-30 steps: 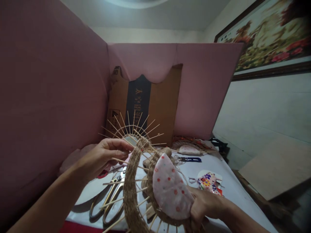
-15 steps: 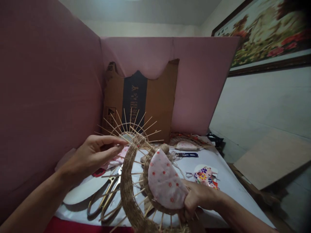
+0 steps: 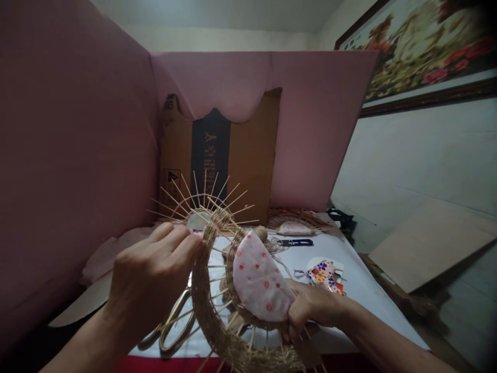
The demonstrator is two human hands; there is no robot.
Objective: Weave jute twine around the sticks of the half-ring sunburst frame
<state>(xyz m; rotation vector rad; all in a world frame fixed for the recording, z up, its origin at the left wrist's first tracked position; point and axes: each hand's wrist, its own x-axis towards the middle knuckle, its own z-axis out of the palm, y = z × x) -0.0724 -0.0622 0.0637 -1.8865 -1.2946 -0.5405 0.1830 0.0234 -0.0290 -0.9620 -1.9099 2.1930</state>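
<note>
A half-woven fan (image 3: 202, 290) of twine over thin radiating sticks stands tilted in front of me. At its centre is a half-round pad (image 3: 262, 280) of white cloth with small red flowers. My right hand (image 3: 306, 311) is closed on the fan at the lower right corner of the pad. My left hand (image 3: 157, 264) is closed, back toward me, fingertips against the outer edge of the woven band at upper left. What its fingers pinch is hidden. Gold-handled scissors (image 3: 176, 321) lie behind the band, partly covered by it and my left hand.
On the white table (image 3: 349, 311) are a twine ball (image 3: 261, 234), a dark blue-handled cutter (image 3: 297, 242) and flowered cloth pieces (image 3: 325, 274). Another stick frame (image 3: 200, 220) stands behind, before a cardboard sheet (image 3: 252, 160). A further fan (image 3: 295, 228) lies at the back right. Pink panels (image 3: 310, 129) enclose the back and left.
My left hand has turned over from a thumb-and-finger pinch to a closed grip, staying at the band's upper left edge. My right hand keeps its hold. The whole view has shifted slightly.
</note>
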